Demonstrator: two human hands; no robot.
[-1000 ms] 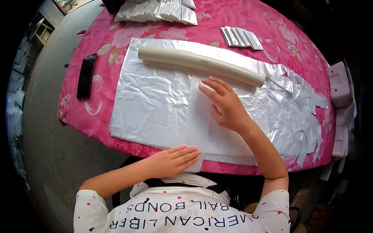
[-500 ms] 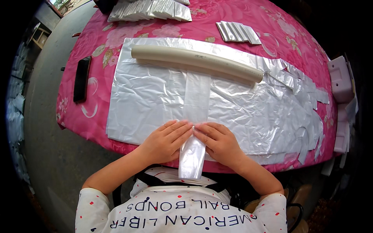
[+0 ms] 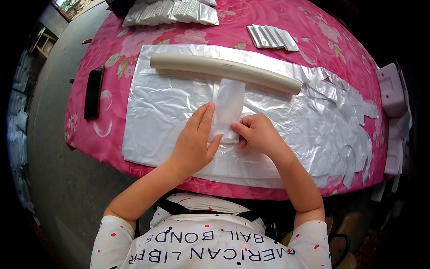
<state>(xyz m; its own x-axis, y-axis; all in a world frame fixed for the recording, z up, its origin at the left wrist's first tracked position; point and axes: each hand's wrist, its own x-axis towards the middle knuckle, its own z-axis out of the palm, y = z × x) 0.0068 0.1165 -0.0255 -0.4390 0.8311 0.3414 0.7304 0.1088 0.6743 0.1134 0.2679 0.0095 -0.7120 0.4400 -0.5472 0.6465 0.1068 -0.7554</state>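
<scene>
A folded strip of thin, translucent plastic film (image 3: 228, 101) lies over the stacked plastic sheets (image 3: 154, 112). My right hand (image 3: 257, 134) pinches the strip's lower right edge between thumb and fingers. Along the strip's left side rests my left hand (image 3: 193, 136), fingers stretched out and thumb apart. Just beyond the strip, a long cream-coloured pipe (image 3: 224, 69) lies crosswise on the sheets and meets the strip's far end.
A pink flowered cloth (image 3: 179, 38) covers the table. A black phone (image 3: 94, 93) lies on the left. Folded film packets stand in a large row (image 3: 170, 12) at the back and a smaller group (image 3: 272, 36) at back right. A pale plastic stool (image 3: 393, 96) is beyond the right edge.
The strip's near end, which hung over the table edge, is now folded up onto the sheets. Both hands have moved forward and apart; the right now pinches the strip's edge.
</scene>
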